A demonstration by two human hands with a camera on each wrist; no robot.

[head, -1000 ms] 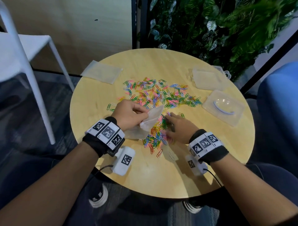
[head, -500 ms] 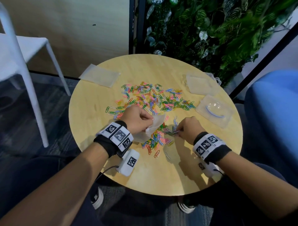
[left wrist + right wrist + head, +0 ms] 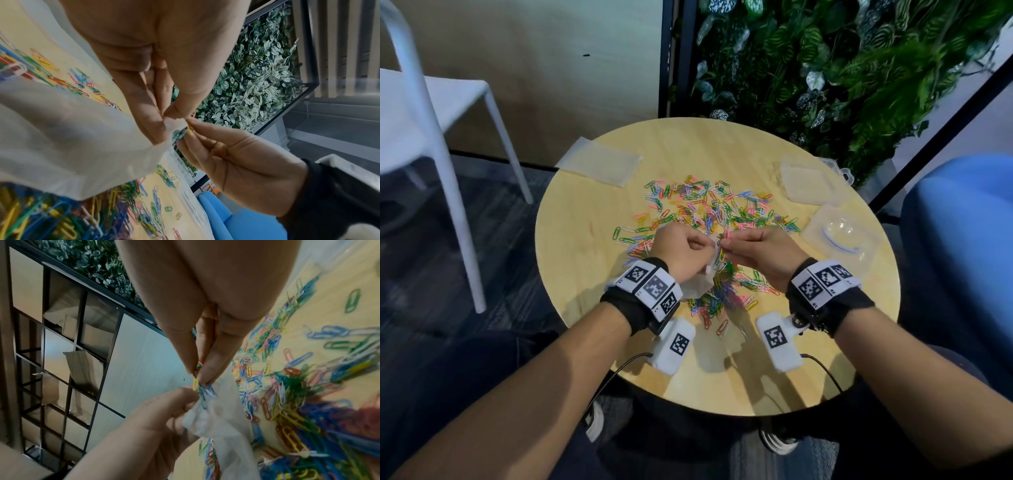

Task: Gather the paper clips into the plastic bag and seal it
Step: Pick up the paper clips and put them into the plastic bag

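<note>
Colourful paper clips (image 3: 709, 209) lie scattered across the round wooden table (image 3: 585, 274), with a denser pile (image 3: 722, 298) near me. My left hand (image 3: 705, 245) pinches the mouth of a translucent plastic bag (image 3: 697, 286), which is lifted off the table. The bag (image 3: 72, 138) hangs below my fingers (image 3: 162, 104). My right hand (image 3: 724, 245) pinches a small bunch of clips (image 3: 205, 391) at the bag's mouth (image 3: 205, 404). One yellow clip (image 3: 195, 383) dangles from its fingertips (image 3: 207, 371). The two hands almost touch.
Two more flat plastic bags (image 3: 599, 164) (image 3: 808, 186) lie at the table's far left and far right. A clear plastic box (image 3: 839, 236) sits at the right edge. A white chair (image 3: 431, 113) stands left, a plant wall (image 3: 825, 68) behind, a blue seat (image 3: 962, 240) right.
My right hand left the near pile with some clips pinched and came up to the bag's mouth. My left hand raised the bag slightly toward it.
</note>
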